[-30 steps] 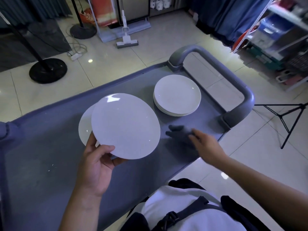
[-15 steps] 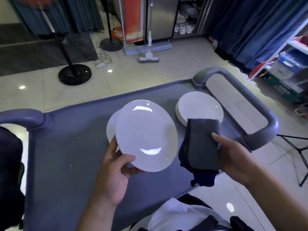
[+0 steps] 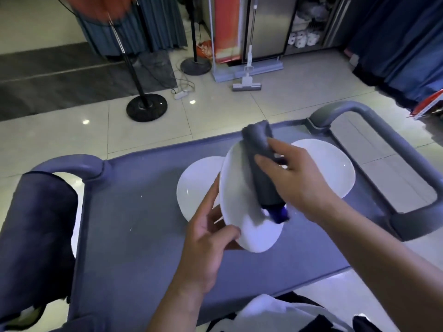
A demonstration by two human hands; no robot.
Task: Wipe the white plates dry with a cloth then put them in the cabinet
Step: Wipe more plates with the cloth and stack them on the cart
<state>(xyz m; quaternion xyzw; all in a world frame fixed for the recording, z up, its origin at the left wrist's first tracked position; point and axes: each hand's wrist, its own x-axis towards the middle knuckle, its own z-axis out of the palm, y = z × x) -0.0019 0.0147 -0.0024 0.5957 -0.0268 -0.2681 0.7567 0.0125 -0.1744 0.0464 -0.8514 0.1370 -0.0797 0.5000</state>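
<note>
Right hand (image 3: 297, 185), half a second ago beside the plate, now presses the grey cloth (image 3: 263, 168) onto the white plate (image 3: 242, 207) gripped by left hand (image 3: 208, 245) above the table (image 3: 134, 212). Wiping begun; cabinet step pending.

no readable text, labels or numbers anywhere; orange banner (image 3: 226, 27) behind the cart (image 3: 134, 212) too blurred.

The floor (image 3: 275, 101) has shiny pale tiles with small light spots. A dark mat (image 3: 60, 77) lies at the back. 2 black stands (image 3: 146, 107) sit there, near a white mop (image 3: 247, 86). Blue curtains (image 3: 395, 39) hang on the right.
</note>
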